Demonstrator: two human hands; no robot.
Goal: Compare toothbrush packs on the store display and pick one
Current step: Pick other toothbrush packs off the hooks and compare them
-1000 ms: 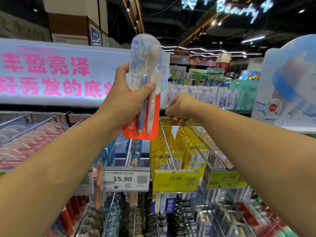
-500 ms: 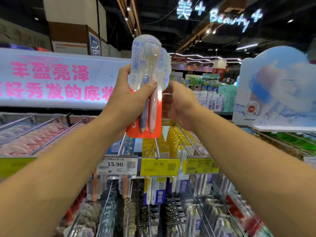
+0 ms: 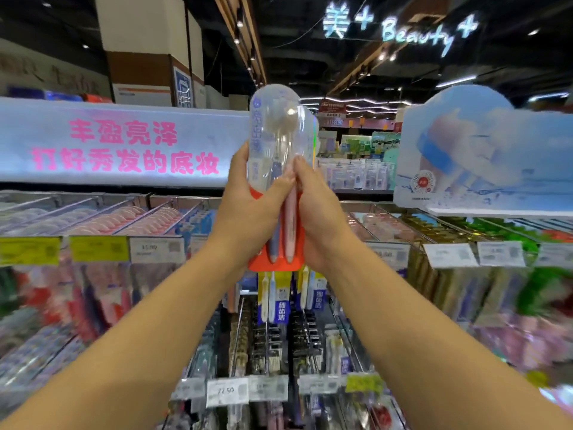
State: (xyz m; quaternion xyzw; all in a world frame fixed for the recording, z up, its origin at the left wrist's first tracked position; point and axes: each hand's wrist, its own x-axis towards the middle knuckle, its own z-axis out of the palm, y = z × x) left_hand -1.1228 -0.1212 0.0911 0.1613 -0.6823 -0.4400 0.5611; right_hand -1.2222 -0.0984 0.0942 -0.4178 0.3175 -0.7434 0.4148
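Holding the toothbrush pack (image 3: 280, 169) upright between both hands, we grip it with our left hand (image 3: 248, 212) wrapped round its middle and right hand (image 3: 316, 212) clasping its right edge, above the display racks (image 3: 273, 336); both hands equally near.

Both arms raised, hands meeting at centre.
Left hand (image 3: 248, 218) and right hand (image 3: 319, 218) each curl fingers (image 3: 299, 169) around the toothbrush pack (image 3: 279, 150), thumbs touching.
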